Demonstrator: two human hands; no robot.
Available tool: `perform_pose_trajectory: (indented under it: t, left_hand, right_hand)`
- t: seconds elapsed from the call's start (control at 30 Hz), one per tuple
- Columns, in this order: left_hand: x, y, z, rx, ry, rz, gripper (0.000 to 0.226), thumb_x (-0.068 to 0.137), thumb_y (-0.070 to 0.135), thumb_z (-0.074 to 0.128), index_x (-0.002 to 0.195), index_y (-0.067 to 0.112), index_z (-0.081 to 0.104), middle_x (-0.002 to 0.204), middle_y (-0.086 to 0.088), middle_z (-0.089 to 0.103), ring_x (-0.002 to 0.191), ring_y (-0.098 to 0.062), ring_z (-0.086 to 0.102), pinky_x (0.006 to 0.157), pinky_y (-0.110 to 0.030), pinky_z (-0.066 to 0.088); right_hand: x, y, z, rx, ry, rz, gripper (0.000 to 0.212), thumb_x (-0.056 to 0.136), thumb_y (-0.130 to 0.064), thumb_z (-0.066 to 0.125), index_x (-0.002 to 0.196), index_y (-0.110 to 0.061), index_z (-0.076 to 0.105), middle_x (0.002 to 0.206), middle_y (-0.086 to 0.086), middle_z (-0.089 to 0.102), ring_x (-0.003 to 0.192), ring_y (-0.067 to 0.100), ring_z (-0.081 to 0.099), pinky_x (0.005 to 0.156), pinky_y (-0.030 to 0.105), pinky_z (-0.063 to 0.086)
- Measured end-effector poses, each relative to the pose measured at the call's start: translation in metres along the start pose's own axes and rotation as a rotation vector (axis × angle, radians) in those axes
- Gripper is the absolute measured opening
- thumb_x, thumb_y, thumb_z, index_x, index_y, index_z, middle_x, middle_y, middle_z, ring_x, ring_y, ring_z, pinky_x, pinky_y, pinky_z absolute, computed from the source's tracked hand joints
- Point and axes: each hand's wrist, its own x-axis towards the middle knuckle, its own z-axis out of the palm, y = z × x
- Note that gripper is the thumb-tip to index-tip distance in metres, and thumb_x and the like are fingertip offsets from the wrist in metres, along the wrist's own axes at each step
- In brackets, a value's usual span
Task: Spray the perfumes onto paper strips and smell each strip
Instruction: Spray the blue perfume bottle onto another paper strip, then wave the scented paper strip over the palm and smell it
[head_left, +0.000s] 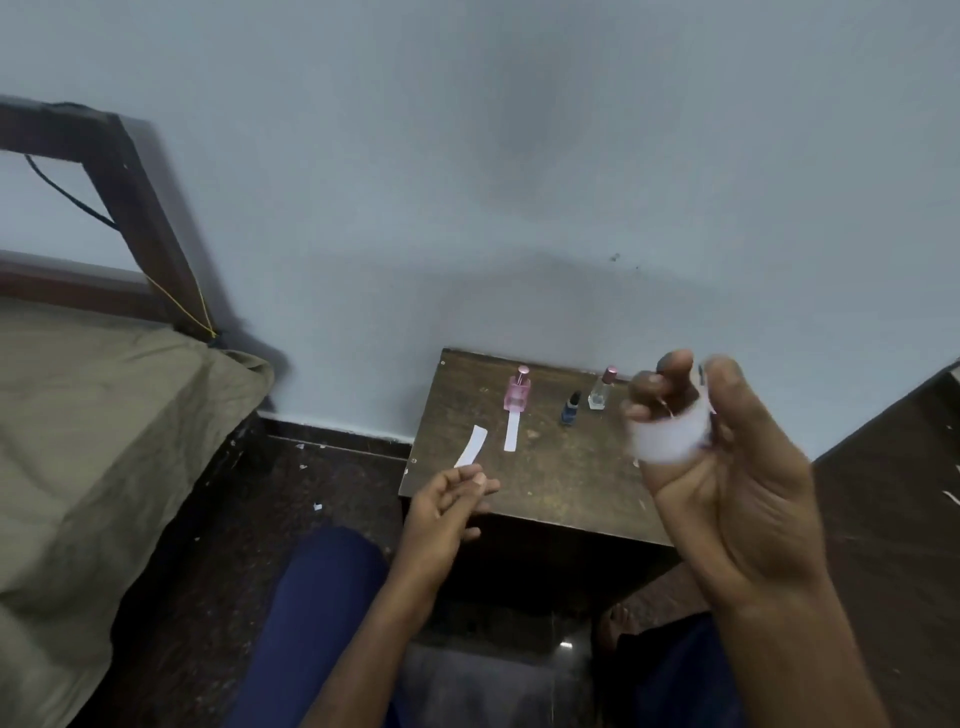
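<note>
My right hand (727, 467) is raised close to the camera, its fingers pinching a blurred white paper strip (667, 434). My left hand (449, 501) hovers at the near left corner of the small wooden table (550, 478), fingers loosely curled and holding nothing. A curled paper strip (471, 447) lies just beyond its fingertips. A second strip (511, 428) lies in front of a pink perfume bottle (518, 389). A small dark blue bottle (570, 408) and a clear bottle with a pink cap (601, 388) stand farther right, near the wall.
A bed with an olive sheet (104, 441) and dark wooden frame fills the left side. Another dark wooden surface (893, 493) sits at the right. Paper scraps litter the dark floor (322, 478). My blue-clad legs are below the table.
</note>
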Motion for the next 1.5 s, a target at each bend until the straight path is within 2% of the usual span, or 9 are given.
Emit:
perform_pose_trajectory:
  t: [0.2, 0.3, 0.4, 0.47, 0.63, 0.87, 1.03, 1.23, 1.5]
  left_hand:
    - [-0.007, 0.011, 0.009, -0.509, 0.026, -0.195, 0.062, 0.105, 0.061, 0.042, 0.136, 0.014, 0.067, 0.132, -0.01, 0.076, 0.121, -0.026, 0.069, 0.097, -0.039, 0.052]
    - [0.001, 0.003, 0.009, -0.543, 0.035, -0.205, 0.072, 0.103, 0.069, 0.037, 0.141, 0.013, 0.066, 0.139, -0.01, 0.073, 0.13, -0.027, 0.066, 0.102, -0.039, 0.051]
    - [0.007, 0.002, 0.013, -0.608, 0.005, -0.192, 0.081, 0.102, 0.073, 0.033, 0.146, 0.012, 0.062, 0.144, -0.01, 0.07, 0.134, -0.026, 0.064, 0.106, -0.038, 0.049]
    - [0.01, 0.003, 0.018, -0.66, -0.039, -0.181, 0.087, 0.1, 0.077, 0.032, 0.149, 0.01, 0.059, 0.147, -0.011, 0.067, 0.139, -0.026, 0.061, 0.113, -0.039, 0.046]
    - [0.009, -0.001, 0.026, -0.675, -0.089, -0.209, 0.098, 0.097, 0.083, 0.03, 0.152, 0.007, 0.056, 0.153, -0.013, 0.062, 0.144, -0.026, 0.058, 0.124, -0.041, 0.039]
    - [0.012, -0.007, 0.034, -0.62, -0.093, -0.203, 0.099, 0.097, 0.084, 0.028, 0.15, 0.006, 0.057, 0.151, -0.015, 0.063, 0.14, -0.027, 0.063, 0.121, -0.042, 0.041]
    - [0.014, -0.01, 0.034, -0.63, -0.112, -0.193, 0.102, 0.096, 0.085, 0.03, 0.155, 0.005, 0.052, 0.155, -0.014, 0.06, 0.145, -0.027, 0.057, 0.124, -0.042, 0.038]
    - [0.016, -0.014, 0.038, -0.605, -0.11, -0.172, 0.1, 0.096, 0.085, 0.033, 0.152, 0.004, 0.054, 0.153, -0.018, 0.061, 0.141, -0.029, 0.061, 0.123, -0.044, 0.041]
    - [0.008, -0.002, 0.044, -0.611, -0.18, -0.142, 0.1, 0.098, 0.085, 0.029, 0.157, 0.007, 0.048, 0.159, -0.015, 0.056, 0.149, -0.029, 0.052, 0.119, -0.041, 0.043]
  right_hand:
    - [0.004, 0.072, -0.102, -1.538, 0.407, 0.024, 0.028, 0.089, -0.015, 0.086, 0.071, -0.024, 0.066, 0.075, -0.01, 0.075, 0.067, -0.001, 0.066, 0.064, 0.009, 0.041]
    - [-0.01, 0.06, -0.104, -1.208, 0.364, -0.012, 0.015, 0.091, -0.018, 0.084, 0.08, -0.017, 0.074, 0.075, -0.006, 0.077, 0.072, 0.008, 0.075, 0.07, 0.018, 0.058]
    - [-0.016, 0.037, -0.069, -0.096, 0.157, 0.22, 0.016, 0.08, -0.013, 0.086, 0.085, -0.008, 0.072, 0.078, 0.004, 0.071, 0.067, 0.01, 0.071, 0.065, 0.019, 0.062]
    - [-0.015, 0.038, -0.072, 0.223, 0.135, 0.3, 0.03, 0.068, -0.013, 0.096, 0.088, -0.008, 0.074, 0.083, 0.006, 0.071, 0.066, 0.007, 0.07, 0.062, 0.018, 0.062]
    - [-0.012, 0.065, -0.109, -1.469, 0.351, 0.155, 0.015, 0.09, -0.02, 0.085, 0.084, -0.014, 0.073, 0.075, -0.002, 0.076, 0.07, 0.011, 0.076, 0.068, 0.024, 0.063]
    - [-0.014, 0.028, -0.067, 0.119, -0.023, 0.184, 0.024, 0.081, -0.019, 0.089, 0.094, -0.012, 0.07, 0.074, 0.002, 0.067, 0.06, 0.008, 0.064, 0.053, 0.016, 0.055]
    - [-0.011, 0.069, -0.112, -1.233, 0.362, 0.17, 0.019, 0.092, -0.023, 0.083, 0.081, -0.021, 0.068, 0.075, -0.002, 0.075, 0.069, 0.007, 0.072, 0.062, 0.012, 0.055]
    - [-0.008, 0.047, -0.088, -0.078, 0.148, 0.239, 0.009, 0.091, -0.009, 0.073, 0.087, -0.01, 0.066, 0.077, 0.005, 0.068, 0.063, 0.009, 0.064, 0.061, 0.017, 0.058]
    - [-0.015, 0.065, -0.091, -0.493, 0.363, 0.244, 0.022, 0.094, -0.008, 0.079, 0.101, 0.011, 0.069, 0.08, 0.016, 0.076, 0.07, 0.019, 0.072, 0.069, 0.026, 0.064]
